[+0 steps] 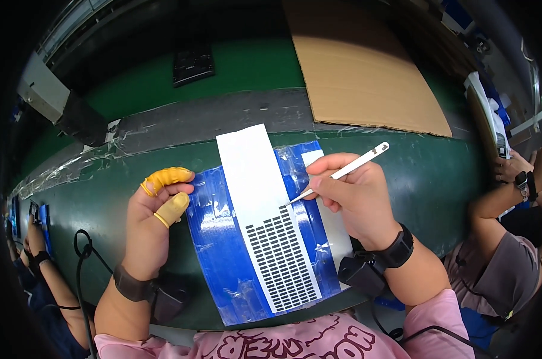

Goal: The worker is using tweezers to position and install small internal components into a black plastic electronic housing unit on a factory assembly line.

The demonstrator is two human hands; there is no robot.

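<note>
In front of me lies a blue board [214, 239] wrapped in clear tape. On it is a long white sheet [247, 161] whose lower part carries rows of small black rectangles [283, 263]; the upper rows are uneven. My right hand [360, 197] grips white tweezers [360, 163], their thin point down at the top row of rectangles. Yellow finger cots [166, 178] cover the thumb and forefinger of my left hand [154, 215]. Its fingers are loosely bent, thumb and forefinger apart, at the board's upper left edge. I see nothing held between them.
A brown cardboard sheet [366, 72] lies at the back right of the green table [420, 173]. A black tray-like object [193, 66] is at the back. Cables [82, 269] run beside my left arm. Other people's arms [492, 203] are at both sides.
</note>
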